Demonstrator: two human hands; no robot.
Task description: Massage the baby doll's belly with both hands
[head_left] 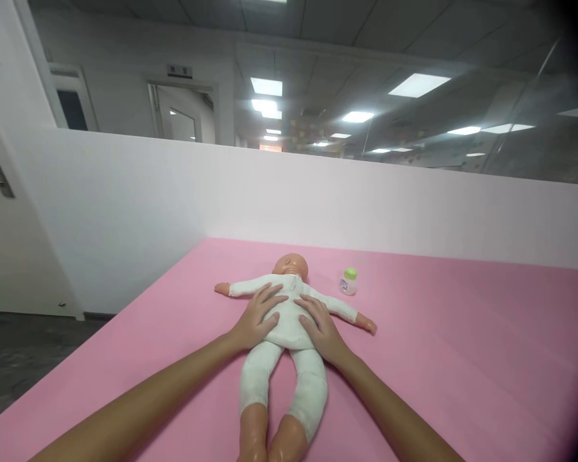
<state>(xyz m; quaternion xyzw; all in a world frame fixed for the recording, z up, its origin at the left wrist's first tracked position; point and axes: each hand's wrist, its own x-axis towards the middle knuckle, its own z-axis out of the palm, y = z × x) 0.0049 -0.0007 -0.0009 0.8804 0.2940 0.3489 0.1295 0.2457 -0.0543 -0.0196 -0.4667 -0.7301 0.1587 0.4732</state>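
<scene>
Resting my left hand [257, 319] and right hand [321, 328] flat, fingers spread wide, on the torso of the doll [283, 333], which lies face-up on the pink bench [462, 359]. Neither grip closes on it. It looks light, soft-bodied under white cloth, hard glossy plastic limbs; best held round the trunk. A small green-capped bottle [348, 282] stands nearby

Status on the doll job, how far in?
Done: the baby doll in a white romper lies face up on the pink mat, arms spread. In hand: left hand and right hand rest flat on its torso. Left: the small white bottle with a green cap stands untouched and capped beside the doll's head.
</scene>
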